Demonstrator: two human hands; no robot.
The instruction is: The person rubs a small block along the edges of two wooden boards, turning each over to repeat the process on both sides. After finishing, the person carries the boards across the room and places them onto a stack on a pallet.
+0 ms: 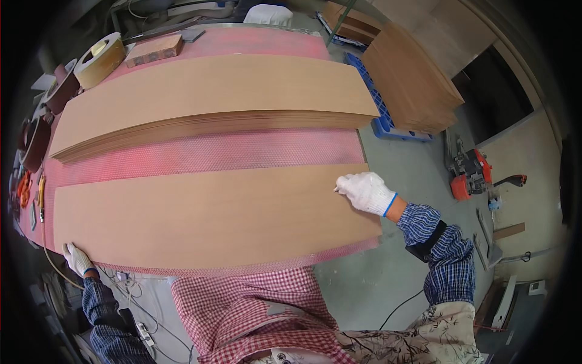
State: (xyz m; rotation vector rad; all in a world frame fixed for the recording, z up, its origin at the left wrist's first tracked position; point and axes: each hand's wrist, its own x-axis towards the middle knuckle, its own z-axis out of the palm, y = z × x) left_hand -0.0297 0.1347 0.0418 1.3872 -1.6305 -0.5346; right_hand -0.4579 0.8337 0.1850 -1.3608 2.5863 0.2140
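A long light-brown wooden panel [212,218] lies flat on the red textured mat [212,155] in front of me. My left hand [77,259], in a white glove, rests at the panel's near left corner. Its fingers are stretched out along the edge. Above the right end of the panel is my right hand [368,193], also gloved, with its fingers closed together. Whatever they pinch, if anything, is too small to make out. Beyond the panel sits a stack of similar panels [212,85], parallel to it.
Along the left side are a tape roll [99,60], a brick-like block [154,50], orange-handled tools [24,189] and a thin hose [54,265]. At right, more boards [406,79] stand on a blue pallet [400,128]. A red-and-black machine [471,173] stands on the floor.
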